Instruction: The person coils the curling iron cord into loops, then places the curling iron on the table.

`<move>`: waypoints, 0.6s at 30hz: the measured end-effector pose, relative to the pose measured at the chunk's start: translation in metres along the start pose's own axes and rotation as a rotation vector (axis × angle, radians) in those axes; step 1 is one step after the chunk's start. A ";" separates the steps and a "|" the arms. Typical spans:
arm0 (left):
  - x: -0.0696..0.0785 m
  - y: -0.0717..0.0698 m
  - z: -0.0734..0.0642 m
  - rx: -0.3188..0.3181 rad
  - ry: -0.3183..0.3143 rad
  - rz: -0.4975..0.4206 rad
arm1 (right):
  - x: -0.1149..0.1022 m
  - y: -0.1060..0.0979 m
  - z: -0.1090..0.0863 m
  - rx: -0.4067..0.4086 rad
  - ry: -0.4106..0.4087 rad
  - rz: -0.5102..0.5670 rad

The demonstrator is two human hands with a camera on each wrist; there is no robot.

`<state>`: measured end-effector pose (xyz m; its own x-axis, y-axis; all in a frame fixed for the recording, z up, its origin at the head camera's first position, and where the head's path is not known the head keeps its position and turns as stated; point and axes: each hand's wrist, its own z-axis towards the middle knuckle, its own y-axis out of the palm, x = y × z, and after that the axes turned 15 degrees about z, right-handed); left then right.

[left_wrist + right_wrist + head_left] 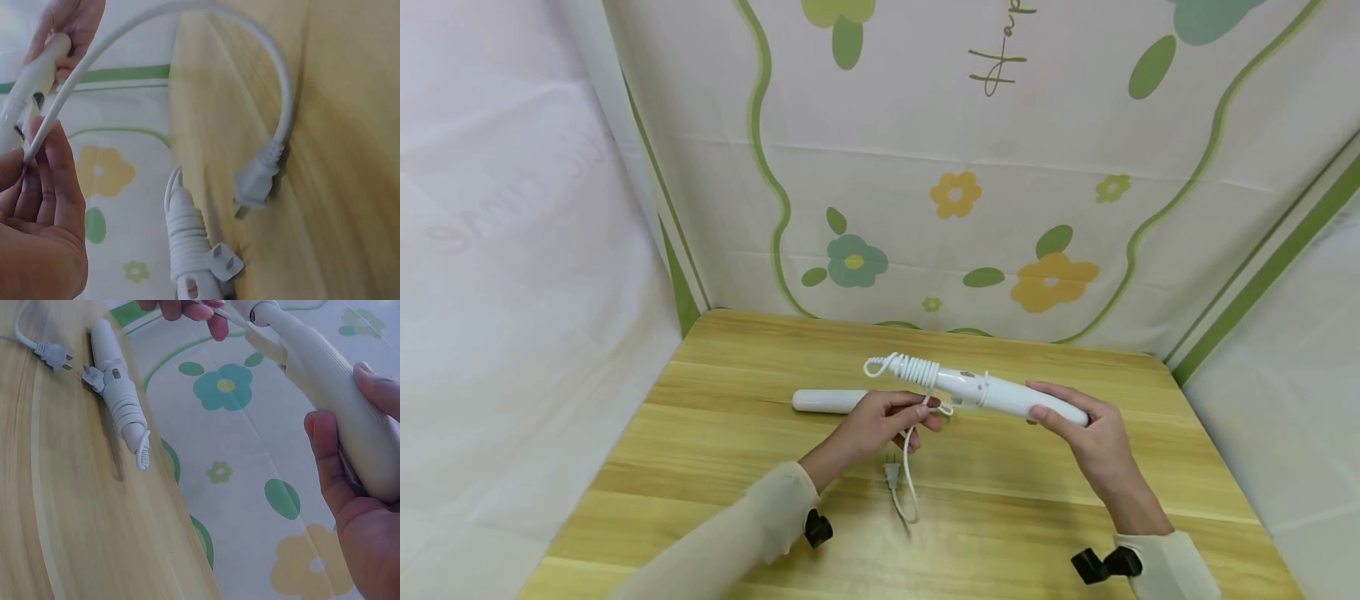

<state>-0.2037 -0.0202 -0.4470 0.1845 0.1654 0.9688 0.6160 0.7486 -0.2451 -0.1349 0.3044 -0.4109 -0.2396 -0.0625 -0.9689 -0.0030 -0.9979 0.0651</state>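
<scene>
A white hair straightener (1018, 396) is held up over the table, and my right hand (1101, 437) grips it by its plain thick end. White cord (917, 369) is coiled around its other end. My left hand (880, 421) pinches the loose length of that cord (69, 87) between thumb and fingers. From there the cord loops down to a two-pin plug (257, 178) hanging near the tabletop. A second white hair straightener (827, 402) lies on the table behind my left hand, which partly hides it. The right wrist view shows its cord (122, 403) wound around it.
The wooden table (737, 500) has its far edge against a white cloth backdrop (887, 192) printed with flowers. White cloth also hangs at the left (535, 333) and right (1285, 433) sides. A black wrist mount (817, 528) sits on the left sleeve.
</scene>
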 end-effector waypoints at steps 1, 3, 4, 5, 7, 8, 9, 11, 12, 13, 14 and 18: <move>0.000 0.002 -0.002 -0.001 -0.006 -0.007 | 0.000 0.000 0.000 0.009 0.004 -0.003; 0.000 0.007 -0.005 -0.002 -0.001 -0.012 | 0.000 0.000 0.001 0.029 0.011 -0.002; 0.000 0.009 -0.006 -0.003 0.004 -0.018 | 0.000 0.000 0.001 0.039 0.013 -0.002; -0.001 0.011 -0.008 -0.001 0.005 -0.017 | 0.000 0.000 0.001 0.050 0.015 -0.001; -0.001 0.015 -0.011 0.005 0.008 -0.012 | -0.001 0.000 0.003 0.076 0.018 -0.006; -0.002 0.017 -0.012 0.008 0.009 -0.010 | -0.001 0.000 0.003 0.090 0.019 -0.005; -0.002 0.018 -0.013 0.011 0.010 -0.007 | -0.001 0.000 0.004 0.106 0.020 -0.004; -0.002 0.019 -0.015 0.024 -0.002 0.003 | -0.001 0.000 0.005 0.138 0.024 0.008; -0.001 0.019 -0.015 0.034 -0.008 0.012 | -0.001 0.000 0.006 0.152 0.025 0.014; 0.000 0.018 -0.016 0.046 -0.011 0.022 | -0.001 -0.001 0.007 0.163 0.027 0.028; 0.001 0.017 -0.016 0.060 -0.012 0.037 | 0.000 -0.001 0.007 0.173 0.027 0.037; 0.012 0.006 -0.015 0.148 0.008 0.219 | 0.000 -0.001 0.009 0.176 0.036 0.011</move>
<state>-0.1862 -0.0240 -0.4372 0.3076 0.3288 0.8929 0.4425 0.7813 -0.4402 -0.1438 0.3059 -0.4092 -0.2060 -0.0776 -0.9755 -0.1711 -0.9786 0.1140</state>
